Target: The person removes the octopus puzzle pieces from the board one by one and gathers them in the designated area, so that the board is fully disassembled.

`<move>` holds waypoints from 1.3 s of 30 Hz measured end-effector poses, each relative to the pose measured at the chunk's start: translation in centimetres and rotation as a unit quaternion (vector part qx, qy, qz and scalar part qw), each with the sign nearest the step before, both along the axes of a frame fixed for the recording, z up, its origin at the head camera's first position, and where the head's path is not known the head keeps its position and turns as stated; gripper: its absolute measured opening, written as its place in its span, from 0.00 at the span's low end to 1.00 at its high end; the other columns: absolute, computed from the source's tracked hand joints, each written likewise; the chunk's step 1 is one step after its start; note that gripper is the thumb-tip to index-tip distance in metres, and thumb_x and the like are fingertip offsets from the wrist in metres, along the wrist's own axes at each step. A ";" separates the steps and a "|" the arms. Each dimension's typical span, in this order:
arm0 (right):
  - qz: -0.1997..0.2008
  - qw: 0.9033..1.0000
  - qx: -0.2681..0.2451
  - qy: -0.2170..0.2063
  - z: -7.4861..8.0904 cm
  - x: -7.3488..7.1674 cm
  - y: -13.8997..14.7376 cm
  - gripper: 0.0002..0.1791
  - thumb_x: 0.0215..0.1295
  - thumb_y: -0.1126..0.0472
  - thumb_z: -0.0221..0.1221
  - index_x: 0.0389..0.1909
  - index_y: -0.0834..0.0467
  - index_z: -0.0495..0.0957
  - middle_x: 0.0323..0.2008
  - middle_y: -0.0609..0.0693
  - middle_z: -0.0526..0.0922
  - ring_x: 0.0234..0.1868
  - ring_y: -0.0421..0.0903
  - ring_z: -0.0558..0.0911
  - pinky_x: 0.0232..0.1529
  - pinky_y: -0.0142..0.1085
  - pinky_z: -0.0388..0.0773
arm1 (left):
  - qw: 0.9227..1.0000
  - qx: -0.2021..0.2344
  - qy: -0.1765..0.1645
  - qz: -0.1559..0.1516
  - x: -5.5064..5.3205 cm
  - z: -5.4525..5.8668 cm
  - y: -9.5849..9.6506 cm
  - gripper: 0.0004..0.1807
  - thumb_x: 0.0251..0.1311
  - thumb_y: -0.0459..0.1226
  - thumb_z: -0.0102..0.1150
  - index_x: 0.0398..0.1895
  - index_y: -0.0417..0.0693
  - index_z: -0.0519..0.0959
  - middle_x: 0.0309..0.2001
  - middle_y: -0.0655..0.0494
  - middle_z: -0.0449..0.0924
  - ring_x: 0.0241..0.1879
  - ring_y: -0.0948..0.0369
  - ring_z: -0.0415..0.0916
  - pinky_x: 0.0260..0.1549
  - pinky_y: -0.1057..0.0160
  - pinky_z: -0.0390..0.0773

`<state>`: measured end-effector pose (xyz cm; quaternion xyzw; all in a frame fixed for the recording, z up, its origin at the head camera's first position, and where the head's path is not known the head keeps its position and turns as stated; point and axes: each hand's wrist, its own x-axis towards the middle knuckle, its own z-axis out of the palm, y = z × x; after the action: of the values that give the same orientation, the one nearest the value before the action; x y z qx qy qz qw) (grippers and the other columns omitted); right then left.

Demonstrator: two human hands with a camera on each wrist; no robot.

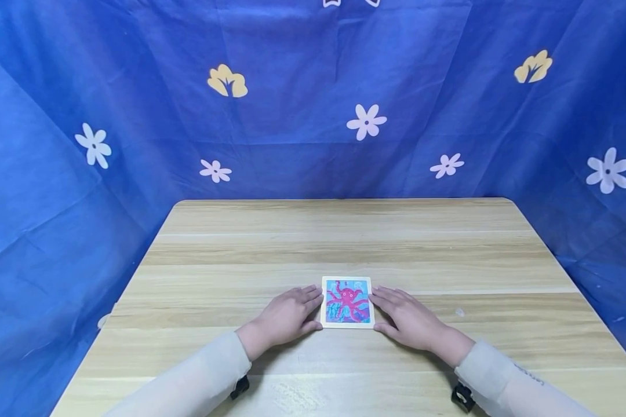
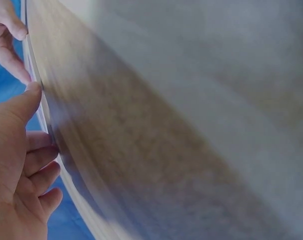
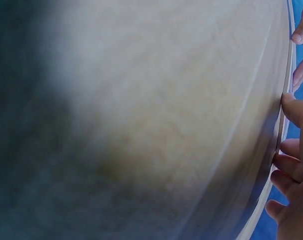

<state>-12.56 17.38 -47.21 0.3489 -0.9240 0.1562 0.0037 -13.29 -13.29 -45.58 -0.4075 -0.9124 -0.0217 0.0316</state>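
Note:
A small square octopus picture puzzle (image 1: 347, 302) in a pale frame lies flat on the wooden table, its pink octopus on a blue ground facing up. At its left edge is my left hand (image 1: 288, 314), fingertips near the upper side and thumb by the lower corner. Mirroring it, my right hand (image 1: 408, 318) touches the right edge with fairly straight fingers. Seen from the left wrist, the left hand (image 2: 14, 160) has its thumb and fingers apart along a thin edge. A similar spread shows on the right hand (image 3: 297, 160) in the right wrist view.
The light wood-grain table (image 1: 344, 243) has rounded far corners. Blue cloth (image 1: 292, 127) with white and yellow flowers hangs behind it and down both sides. Black straps show under both pale sleeves (image 1: 198, 370). Tabletop fills most of both wrist views, blurred.

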 end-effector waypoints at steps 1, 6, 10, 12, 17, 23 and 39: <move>0.000 1.000 0.001 -0.001 0.0 0.0 0.0 0.34 0.63 0.44 0.59 0.65 0.60 0.69 0.65 0.57 0.68 0.66 0.54 0.65 0.66 0.50 0.59 | 1.000 -0.001 -0.001 0.001 0.0 0.0 0.0 0.35 0.62 0.57 0.54 0.61 0.38 0.73 0.62 0.44 0.70 0.63 0.52 0.65 0.61 0.53 0.65; -0.004 1.000 0.004 0.000 0.1 -0.2 0.1 0.35 0.62 0.43 0.60 0.65 0.59 0.69 0.64 0.57 0.69 0.65 0.55 0.66 0.65 0.51 0.60 | 1.000 -0.006 -0.003 0.003 0.1 0.2 -0.1 0.35 0.62 0.57 0.54 0.61 0.39 0.73 0.62 0.45 0.71 0.64 0.52 0.65 0.61 0.53 0.65; -0.011 1.000 -0.002 0.013 0.1 -0.6 0.0 0.35 0.61 0.43 0.61 0.64 0.59 0.70 0.61 0.56 0.71 0.62 0.54 0.69 0.63 0.51 0.63 | 1.000 -0.002 -0.005 0.004 0.1 0.4 -0.1 0.35 0.62 0.57 0.54 0.61 0.39 0.73 0.62 0.45 0.71 0.64 0.52 0.65 0.61 0.53 0.65; -0.016 1.000 -0.009 0.021 0.2 -0.8 -0.1 0.34 0.60 0.44 0.62 0.63 0.58 0.71 0.60 0.56 0.73 0.61 0.54 0.71 0.62 0.51 0.64 | 1.000 0.001 -0.005 0.003 0.1 0.3 -0.1 0.35 0.62 0.57 0.54 0.61 0.38 0.73 0.62 0.44 0.71 0.64 0.52 0.65 0.61 0.53 0.65; -0.028 0.999 -0.021 0.038 0.3 -1.4 -0.5 0.31 0.59 0.46 0.64 0.61 0.57 0.73 0.58 0.56 0.74 0.59 0.55 0.72 0.60 0.52 0.67 | 1.000 0.008 -0.003 0.002 0.2 0.2 -0.1 0.35 0.61 0.57 0.55 0.61 0.39 0.73 0.63 0.43 0.69 0.64 0.50 0.65 0.62 0.53 0.65; -0.036 0.998 -0.044 0.023 0.9 -2.5 -1.6 0.31 0.59 0.48 0.65 0.61 0.55 0.72 0.57 0.54 0.75 0.58 0.53 0.73 0.59 0.51 0.69 | 1.000 0.019 -0.007 0.002 0.5 0.2 -0.2 0.34 0.61 0.57 0.56 0.61 0.42 0.73 0.63 0.40 0.67 0.63 0.48 0.65 0.62 0.52 0.65; -0.053 0.992 -0.081 -0.082 2.4 -5.1 -5.3 0.31 0.59 0.49 0.66 0.62 0.54 0.71 0.58 0.52 0.73 0.59 0.51 0.72 0.61 0.46 0.68 | 0.998 0.057 -0.017 0.008 1.7 0.2 -0.2 0.37 0.58 0.57 0.59 0.64 0.43 0.71 0.63 0.35 0.65 0.61 0.44 0.66 0.59 0.49 0.68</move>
<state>-17.63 12.07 -44.83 0.2845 -0.9225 0.2586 -0.0354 -11.61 -13.53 -45.43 -0.3971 -0.9134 -0.0807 0.0398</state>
